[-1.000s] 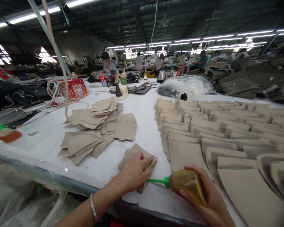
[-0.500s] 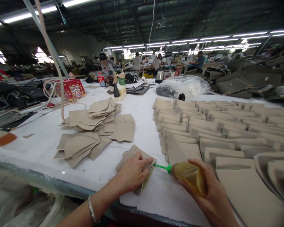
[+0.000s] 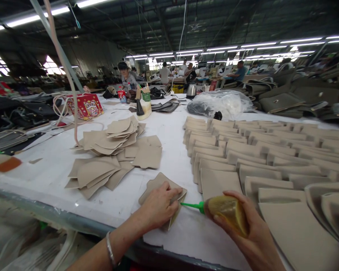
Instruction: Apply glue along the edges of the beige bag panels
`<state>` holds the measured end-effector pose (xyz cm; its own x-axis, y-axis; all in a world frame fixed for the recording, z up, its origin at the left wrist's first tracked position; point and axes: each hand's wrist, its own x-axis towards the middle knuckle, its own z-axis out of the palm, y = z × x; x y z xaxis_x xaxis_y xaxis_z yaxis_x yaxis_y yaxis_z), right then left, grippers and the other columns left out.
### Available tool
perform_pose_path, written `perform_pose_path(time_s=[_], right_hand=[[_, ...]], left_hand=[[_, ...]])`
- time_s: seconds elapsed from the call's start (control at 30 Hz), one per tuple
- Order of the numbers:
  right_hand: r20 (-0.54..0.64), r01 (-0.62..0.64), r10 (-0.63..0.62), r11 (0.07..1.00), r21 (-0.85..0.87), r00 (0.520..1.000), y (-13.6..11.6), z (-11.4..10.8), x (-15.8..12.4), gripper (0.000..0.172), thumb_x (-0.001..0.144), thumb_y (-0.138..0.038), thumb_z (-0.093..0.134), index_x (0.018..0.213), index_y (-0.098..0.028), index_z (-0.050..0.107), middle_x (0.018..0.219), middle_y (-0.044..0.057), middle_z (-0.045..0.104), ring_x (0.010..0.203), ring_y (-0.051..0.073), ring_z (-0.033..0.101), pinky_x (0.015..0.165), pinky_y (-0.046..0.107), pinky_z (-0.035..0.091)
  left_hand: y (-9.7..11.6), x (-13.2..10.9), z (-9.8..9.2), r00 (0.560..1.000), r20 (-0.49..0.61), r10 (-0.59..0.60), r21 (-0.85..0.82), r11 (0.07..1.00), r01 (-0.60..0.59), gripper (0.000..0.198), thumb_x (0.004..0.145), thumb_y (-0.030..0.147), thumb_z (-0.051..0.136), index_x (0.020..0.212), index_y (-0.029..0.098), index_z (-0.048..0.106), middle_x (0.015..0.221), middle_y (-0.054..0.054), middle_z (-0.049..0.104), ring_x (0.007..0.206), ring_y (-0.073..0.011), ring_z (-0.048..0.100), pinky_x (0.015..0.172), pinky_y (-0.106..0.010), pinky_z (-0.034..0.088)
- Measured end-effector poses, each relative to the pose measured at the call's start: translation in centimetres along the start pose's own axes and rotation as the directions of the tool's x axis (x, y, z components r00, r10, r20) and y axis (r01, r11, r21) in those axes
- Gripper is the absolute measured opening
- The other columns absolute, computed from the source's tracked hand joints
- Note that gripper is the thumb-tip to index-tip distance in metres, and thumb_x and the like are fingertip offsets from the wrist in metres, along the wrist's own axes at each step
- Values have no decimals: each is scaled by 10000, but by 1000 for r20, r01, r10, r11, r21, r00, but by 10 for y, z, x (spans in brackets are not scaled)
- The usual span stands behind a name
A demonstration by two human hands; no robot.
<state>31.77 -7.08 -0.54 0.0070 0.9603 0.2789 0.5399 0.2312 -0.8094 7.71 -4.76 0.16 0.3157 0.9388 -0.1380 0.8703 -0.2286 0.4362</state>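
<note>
"The fingers (image 3: pixel 175 192) of the left hand (image 3: pixel 158 203): are they gripping anything?"

"They lie bent over a tan piece (image 3: pixel 152 185) near the table's (image 3: pixel 173 150) near edge. Whether they also pinch it from below, I can't tell."

"And the right hand (image 3: pixel 254 229)?"

"Its fingers are wrapped round a bottle (image 3: pixel 226 212), tipped on its side, just right of the piece. The green nozzle (image 3: pixel 192 206) points left, its tip at the piece's right edge."

"How would the bottle handle?"

"Fairly light, I'd judge, with soft sides that give under a squeeze, and slippery if the liquid gets outside. Hold it round the body, clear of the thin nozzle."

"The piece?"

"Light and bendy, probably not fragile. Best held flat from above, fingertips back from the edge."

"What's around them?"

"A loose pile (image 3: pixel 113 139) to the left, far side; rows (image 3: pixel 260 150) of similar pieces to the right."
</note>
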Motion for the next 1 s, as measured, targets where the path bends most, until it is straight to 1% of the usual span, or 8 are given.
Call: perform_pose_path(time_s=[0.2,0.37,0.53,0.6,0.7,0.8,0.9,1.0], right_hand=[[-62,17,-19,1000,-26,998,1,1,3,450,817,-515,625,1164,-255,505,1128,38,553,992,271,545,887,362,407],[20,-55,54,997,49,998,1,1,0,479,814,-537,622,1178,-257,485,1103,40,561,949,268,566,854,363,419],[-51,-28,28,1000,14,998,3,0,3,475,806,-532,632,1171,-258,500,1157,42,532,1003,279,540,908,380,390],[-8,-59,60,997,54,998,1,1,0,477,801,-530,638,1166,-258,498,1116,36,553,959,267,557,869,367,403],[143,-198,172,960,199,975,-4,2,-9,513,786,-554,646,1169,-257,478,981,24,608,853,256,593,782,361,436],[232,-371,297,824,428,926,-4,-2,-13,555,762,-541,692,1183,-252,475,947,34,653,876,280,622,804,386,486],[289,-489,419,523,698,861,9,-14,-13,504,769,-505,708,1171,-236,564,1070,82,678,1006,312,621,872,411,512],[374,-495,422,223,840,825,29,-31,-14,373,787,-483,699,1064,-232,698,1124,95,670,1031,330,620,862,424,536]], left_hand=[[0,0,0,1000,11,-14,-4,1000,14,443,864,289,405,1289,361,508,1015,-32,526,883,-201,596,807,-318,462],[1,0,-2,1000,11,-11,7,1000,11,446,862,283,413,1294,352,503,1033,-35,530,899,-203,592,832,-324,456],[0,0,0,1000,-5,0,-20,1000,0,448,860,282,404,1289,354,511,1010,-34,533,894,-210,598,818,-335,464],[-1,0,1,1000,-10,1,-25,1000,-1,446,857,285,408,1285,347,519,1018,-37,537,895,-213,598,825,-340,462],[-1,0,1,1000,-14,-13,-35,999,13,454,853,287,420,1291,345,520,1018,-37,545,885,-210,597,821,-337,460],[-2,1,-4,1000,-2,-27,-95,995,26,436,858,304,431,1279,323,542,1009,-33,568,891,-202,590,823,-324,456],[-10,2,-12,999,-43,-27,-192,981,18,394,892,330,400,1235,268,584,1043,-36,593,927,-181,579,866,-294,443],[-24,4,-19,987,-139,-75,-117,991,59,459,838,259,458,1290,234,536,1224,-58,543,1117,-200,506,983,-302,378]])
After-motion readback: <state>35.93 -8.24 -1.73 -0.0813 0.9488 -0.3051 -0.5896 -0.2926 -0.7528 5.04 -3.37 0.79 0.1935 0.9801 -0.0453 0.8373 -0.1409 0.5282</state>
